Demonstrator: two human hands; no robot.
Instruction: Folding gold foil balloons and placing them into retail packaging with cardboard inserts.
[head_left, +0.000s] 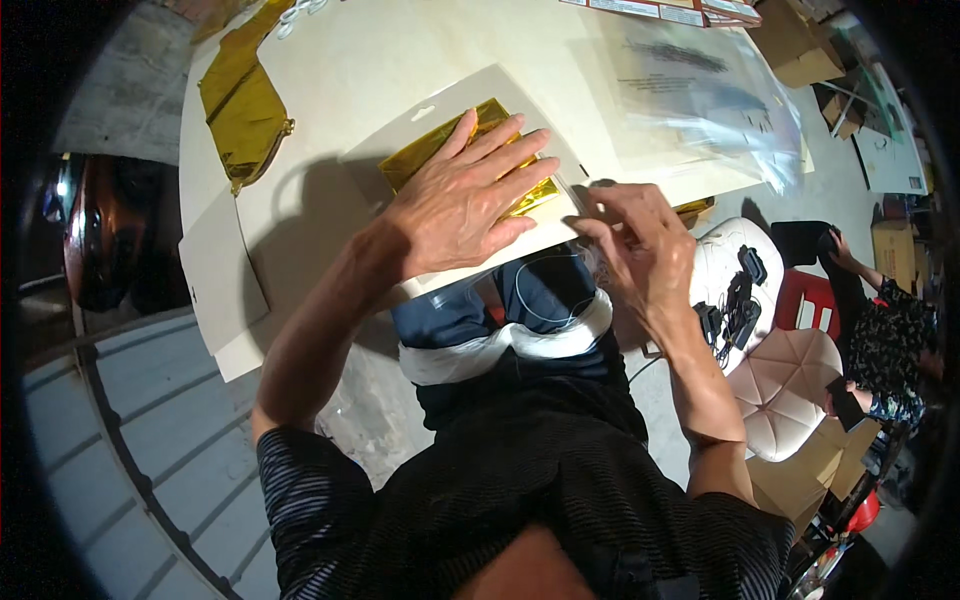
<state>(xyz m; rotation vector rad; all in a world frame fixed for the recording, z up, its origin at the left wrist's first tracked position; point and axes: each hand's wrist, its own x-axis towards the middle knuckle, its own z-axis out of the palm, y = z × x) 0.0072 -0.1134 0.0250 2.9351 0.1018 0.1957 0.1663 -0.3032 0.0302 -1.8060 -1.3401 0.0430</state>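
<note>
My left hand (465, 195) lies flat with fingers spread on a shiny gold foil piece (405, 165). Under the foil is a pale card (485, 82) with a hang hole near its far left corner. My right hand (645, 240) is at the card's right side, by the table's near edge. Its fingers are curled, with thumb and forefinger close to the card's corner. What they pinch, if anything, is too small to make out. Some clear plastic (592, 262) shows beside that hand, over my lap.
A folded gold foil strip (243, 110) lies on the white table (330, 60) at the left. Clear plastic sleeves (745, 110) are at the far right. Beyond the table stand a pale stool (735, 250) with black cables, a tufted seat (785, 390), cardboard boxes and another person (890, 340).
</note>
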